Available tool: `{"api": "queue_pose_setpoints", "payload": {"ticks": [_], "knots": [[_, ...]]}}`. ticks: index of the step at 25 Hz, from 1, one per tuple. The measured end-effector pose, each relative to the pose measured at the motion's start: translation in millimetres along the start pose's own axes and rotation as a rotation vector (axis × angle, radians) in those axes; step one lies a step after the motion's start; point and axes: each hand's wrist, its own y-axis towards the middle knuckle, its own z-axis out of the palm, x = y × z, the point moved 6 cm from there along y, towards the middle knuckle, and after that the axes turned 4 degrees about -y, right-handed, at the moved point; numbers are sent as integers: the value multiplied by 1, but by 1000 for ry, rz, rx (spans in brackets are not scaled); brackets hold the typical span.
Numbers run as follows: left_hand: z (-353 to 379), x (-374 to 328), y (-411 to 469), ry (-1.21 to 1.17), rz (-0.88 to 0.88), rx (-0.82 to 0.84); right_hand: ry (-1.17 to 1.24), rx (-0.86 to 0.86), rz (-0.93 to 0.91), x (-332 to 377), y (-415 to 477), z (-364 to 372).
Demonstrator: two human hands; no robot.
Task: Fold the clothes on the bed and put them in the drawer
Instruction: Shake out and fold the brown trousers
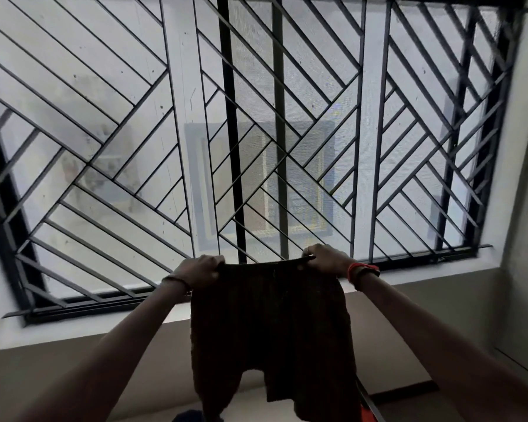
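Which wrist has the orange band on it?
The right wrist: the orange band sits just behind the right hand, which grips the shorts at the waistband. The left hand has only a thin dark band.

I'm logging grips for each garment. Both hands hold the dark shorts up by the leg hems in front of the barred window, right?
Not quite. In the head view the left hand and right hand grip the dark shorts by the waistband; the legs hang down, before the barred window.

Shorts up front betw. both hands, window grille behind, poss. bed below.
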Motion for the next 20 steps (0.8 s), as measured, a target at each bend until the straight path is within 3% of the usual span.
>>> {"api": "queue_pose_setpoints", "payload": {"ticks": [5, 12, 15, 17, 20], "knots": [[-3, 13, 2, -235, -31, -48, 233, 123, -105, -1, 2, -16], [12, 45, 8, -603, -200, -69, 714, 187, -18, -22, -5, -26], [13, 34, 3, -1001, -303, -12, 989, 55, 116, -24, 1, -16], [15, 13, 1, -1311, -345, 8, 1021, -82, 273, -25, 8, -1], [22, -32, 5, -1461, -399, 66, 1228, -247, 417, -7, 15, 28]]}}
